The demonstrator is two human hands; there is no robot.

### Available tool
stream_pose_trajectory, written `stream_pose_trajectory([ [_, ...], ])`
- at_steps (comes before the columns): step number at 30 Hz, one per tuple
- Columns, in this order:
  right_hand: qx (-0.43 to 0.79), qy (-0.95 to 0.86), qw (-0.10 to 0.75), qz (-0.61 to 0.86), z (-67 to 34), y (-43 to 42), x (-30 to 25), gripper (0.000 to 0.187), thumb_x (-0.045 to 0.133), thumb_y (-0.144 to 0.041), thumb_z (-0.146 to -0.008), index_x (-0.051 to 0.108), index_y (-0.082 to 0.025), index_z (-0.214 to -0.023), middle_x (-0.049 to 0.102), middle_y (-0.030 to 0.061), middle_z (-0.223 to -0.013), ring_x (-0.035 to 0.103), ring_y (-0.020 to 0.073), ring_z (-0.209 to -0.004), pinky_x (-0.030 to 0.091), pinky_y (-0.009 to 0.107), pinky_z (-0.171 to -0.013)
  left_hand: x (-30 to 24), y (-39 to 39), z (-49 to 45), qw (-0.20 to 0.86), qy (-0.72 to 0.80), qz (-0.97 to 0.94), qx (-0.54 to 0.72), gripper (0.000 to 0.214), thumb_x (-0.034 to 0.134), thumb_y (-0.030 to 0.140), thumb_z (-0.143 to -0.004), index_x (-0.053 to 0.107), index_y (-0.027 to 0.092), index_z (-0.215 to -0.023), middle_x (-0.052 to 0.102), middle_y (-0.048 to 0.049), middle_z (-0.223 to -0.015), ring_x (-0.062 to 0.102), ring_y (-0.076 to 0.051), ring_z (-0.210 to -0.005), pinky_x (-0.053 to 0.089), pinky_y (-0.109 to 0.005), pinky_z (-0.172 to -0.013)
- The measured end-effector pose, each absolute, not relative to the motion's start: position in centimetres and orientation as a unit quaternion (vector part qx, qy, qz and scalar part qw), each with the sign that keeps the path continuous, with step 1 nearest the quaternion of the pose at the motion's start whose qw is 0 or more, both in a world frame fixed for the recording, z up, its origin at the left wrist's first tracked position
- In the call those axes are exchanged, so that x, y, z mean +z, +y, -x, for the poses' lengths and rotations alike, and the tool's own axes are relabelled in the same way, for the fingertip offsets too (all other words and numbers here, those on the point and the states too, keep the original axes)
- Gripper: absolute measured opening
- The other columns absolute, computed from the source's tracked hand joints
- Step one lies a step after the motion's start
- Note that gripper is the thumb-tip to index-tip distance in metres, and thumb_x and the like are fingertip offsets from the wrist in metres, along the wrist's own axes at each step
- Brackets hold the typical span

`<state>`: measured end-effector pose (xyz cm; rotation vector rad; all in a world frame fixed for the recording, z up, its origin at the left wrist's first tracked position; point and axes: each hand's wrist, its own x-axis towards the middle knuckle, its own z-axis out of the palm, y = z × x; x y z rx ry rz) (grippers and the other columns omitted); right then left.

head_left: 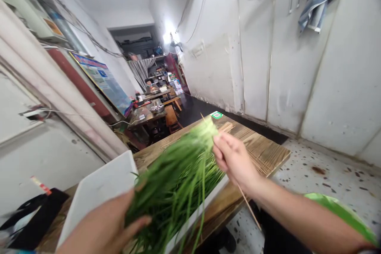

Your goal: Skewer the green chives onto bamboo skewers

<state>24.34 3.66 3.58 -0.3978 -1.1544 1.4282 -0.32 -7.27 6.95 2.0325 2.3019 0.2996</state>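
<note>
A bunch of garlic chives [169, 162] is held up over a white tray [101, 182], pale cut ends far right, green leaves hanging toward me. My left hand [110, 218], blurred, is closed round the leafy end. At the pale ends, my right hand [232, 156] is closed on a thin bamboo skewer [249, 208]. The skewer's tip shows beyond the bunch and its tail sticks out below my hand. Whether it pierces the stalks is hidden. More chives lie in the tray under the bunch.
Loose skewers [257, 160] lie on the wooden table [275, 152], near a green-edged code card [217, 115]. A bin with a green bag [342, 214] stands on the floor at right. Black items [38, 218] are at lower left. Further tables [149, 113] stand behind.
</note>
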Motion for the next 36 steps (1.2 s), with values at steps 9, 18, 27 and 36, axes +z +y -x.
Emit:
stream_pose_trajectory([
  [9, 0.627, -0.418, 0.563, 0.34, -28.2, 0.5, -10.6, 0.026, 0.046, -0.036, -0.087, 0.047, -0.017, -0.07, 0.034, -0.0093, -0.05, 0.022, 0.0019, -0.035, 0.015, 0.016, -0.034, 6.5, 1.3, -4.2, 0.138, 0.609, -0.777, 0.077, 0.031, 0.046, 0.04, -0.078, 0.066, 0.027, -0.098, 0.066, 0.0002, -0.104, 0.059, -0.018, -0.096, 0.042, -0.026, -0.085],
  [18, 0.569, -0.451, 0.557, 0.403, -29.9, -3.8, -10.6, 0.04, 0.047, -0.042, -0.084, 0.056, -0.009, -0.105, 0.031, -0.0075, -0.044, 0.026, 0.0062, -0.038, 0.018, 0.02, -0.036, -1.4, 7.3, -10.4, 0.065, 0.554, -0.828, -0.067, 0.02, 0.052, 0.03, -0.072, 0.069, 0.021, -0.08, 0.069, -0.0062, -0.08, 0.061, -0.021, -0.076, 0.042, -0.026, -0.066],
  [27, 0.579, -0.428, 0.555, 0.418, -29.9, -3.4, -10.1, 0.039, 0.05, -0.043, -0.082, 0.058, -0.012, -0.103, 0.031, -0.0065, -0.046, 0.025, 0.0064, -0.039, 0.016, 0.018, -0.035, -1.9, 7.9, -11.7, 0.051, 0.633, -0.769, -0.075, 0.024, 0.05, 0.033, -0.074, 0.07, 0.019, -0.076, 0.069, -0.0106, -0.082, 0.061, -0.023, -0.081, 0.043, -0.029, -0.071],
  [36, 0.598, -0.45, 0.53, 0.399, -30.6, -3.1, -9.5, 0.038, 0.051, -0.043, -0.082, 0.057, -0.013, -0.102, 0.028, -0.0079, -0.045, 0.024, 0.0062, -0.039, 0.017, 0.019, -0.037, -2.2, 7.9, -12.7, 0.052, 0.637, -0.769, -0.027, 0.015, 0.056, 0.025, -0.071, 0.068, 0.017, -0.074, 0.067, -0.0105, -0.086, 0.06, -0.023, -0.084, 0.042, -0.03, -0.074],
])
